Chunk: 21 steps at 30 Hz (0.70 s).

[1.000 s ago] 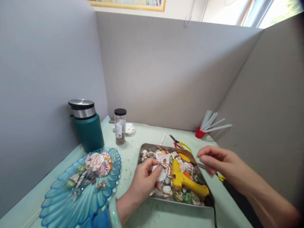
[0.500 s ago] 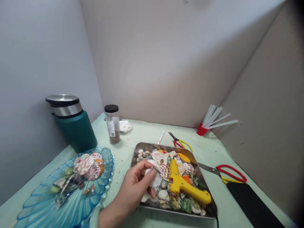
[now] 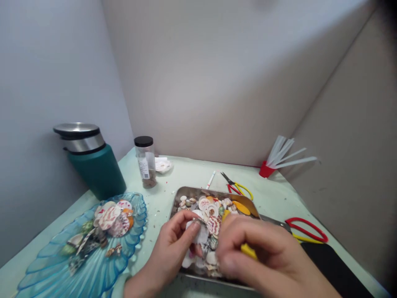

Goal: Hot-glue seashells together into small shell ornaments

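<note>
My left hand [image 3: 178, 238] pinches a small grey-brown shell [image 3: 197, 220] between thumb and index finger, above the left part of the metal tray [image 3: 181, 191]. My right hand [image 3: 251, 248], smeared by motion, is closed with its fingers curled, over the tray's right half. It covers most of the yellow glue gun [image 3: 248, 251], which lies on the shells; whether the fingers touch it or hold something small is hidden. Between the hands shows a red-and-white striped scallop shell [image 3: 213, 225] among loose shells.
A blue scalloped dish [image 3: 102, 269] with shells stands at left, a teal bottle [image 3: 97, 169] behind it. Farther back are a black-lidded jar [image 3: 144, 161], a marker [image 3: 211, 180], yellow-and-red pliers [image 3: 237, 187] and a red cup [image 3: 266, 169] of glue sticks. Scissors [image 3: 305, 229] and a black slab [image 3: 335, 269] lie right.
My right hand has come in from the lower right over the glue gun, hiding most of it. The left hand keeps its pinch at nearly the same place. The view has shifted slightly.
</note>
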Each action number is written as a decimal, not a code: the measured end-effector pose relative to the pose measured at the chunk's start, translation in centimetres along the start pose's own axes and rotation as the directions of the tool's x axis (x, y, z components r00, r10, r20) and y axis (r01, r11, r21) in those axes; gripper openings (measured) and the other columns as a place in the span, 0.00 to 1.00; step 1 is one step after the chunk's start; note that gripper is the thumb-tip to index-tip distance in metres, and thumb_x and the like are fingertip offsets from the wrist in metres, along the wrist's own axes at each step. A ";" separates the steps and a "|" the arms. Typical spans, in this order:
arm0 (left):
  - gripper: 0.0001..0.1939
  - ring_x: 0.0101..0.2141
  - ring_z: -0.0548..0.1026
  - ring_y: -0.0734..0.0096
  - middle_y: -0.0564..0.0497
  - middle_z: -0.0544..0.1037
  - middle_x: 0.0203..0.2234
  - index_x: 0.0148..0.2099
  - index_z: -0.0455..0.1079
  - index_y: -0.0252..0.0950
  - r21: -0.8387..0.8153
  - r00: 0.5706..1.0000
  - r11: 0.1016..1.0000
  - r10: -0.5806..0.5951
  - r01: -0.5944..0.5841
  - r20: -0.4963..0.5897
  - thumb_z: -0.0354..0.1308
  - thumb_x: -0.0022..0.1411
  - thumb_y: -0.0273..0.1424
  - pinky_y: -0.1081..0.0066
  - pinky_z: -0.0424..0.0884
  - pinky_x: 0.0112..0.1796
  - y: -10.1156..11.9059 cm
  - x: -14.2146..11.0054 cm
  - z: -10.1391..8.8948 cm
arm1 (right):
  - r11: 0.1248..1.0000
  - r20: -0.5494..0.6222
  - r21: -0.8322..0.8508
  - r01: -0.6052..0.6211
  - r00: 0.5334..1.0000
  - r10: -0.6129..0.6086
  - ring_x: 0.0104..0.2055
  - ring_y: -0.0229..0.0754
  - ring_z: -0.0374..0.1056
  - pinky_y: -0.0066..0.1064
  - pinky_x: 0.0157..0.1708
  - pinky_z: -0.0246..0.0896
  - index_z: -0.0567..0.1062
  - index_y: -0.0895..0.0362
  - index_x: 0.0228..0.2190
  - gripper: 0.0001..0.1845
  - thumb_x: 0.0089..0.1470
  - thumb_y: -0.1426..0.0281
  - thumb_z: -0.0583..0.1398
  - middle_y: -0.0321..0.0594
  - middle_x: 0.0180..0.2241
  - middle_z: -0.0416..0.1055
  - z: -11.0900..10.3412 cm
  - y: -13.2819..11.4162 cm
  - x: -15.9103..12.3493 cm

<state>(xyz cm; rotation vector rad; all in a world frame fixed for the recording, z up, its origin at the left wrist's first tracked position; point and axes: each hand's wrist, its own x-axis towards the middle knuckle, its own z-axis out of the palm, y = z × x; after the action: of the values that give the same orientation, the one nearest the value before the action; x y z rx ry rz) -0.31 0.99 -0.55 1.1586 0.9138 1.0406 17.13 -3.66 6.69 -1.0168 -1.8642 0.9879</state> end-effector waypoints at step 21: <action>0.16 0.22 0.70 0.76 0.56 0.70 0.24 0.44 0.67 0.38 0.004 1.000 1.000 0.014 -0.015 0.024 0.61 0.57 0.41 0.78 0.68 0.22 -0.7 -0.1 -0.4 | 0.791 -0.125 -0.611 0.023 0.984 -0.126 0.26 0.40 0.66 0.29 0.25 0.57 0.69 0.54 0.28 0.05 0.57 0.72 0.56 0.37 0.27 0.69 1.6 3.9 2.5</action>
<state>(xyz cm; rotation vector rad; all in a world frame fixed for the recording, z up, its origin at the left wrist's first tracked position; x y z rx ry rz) -0.61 1.00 -1.27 1.1800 0.8904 1.0352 15.95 -0.39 3.24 -1.3293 -2.1123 0.2215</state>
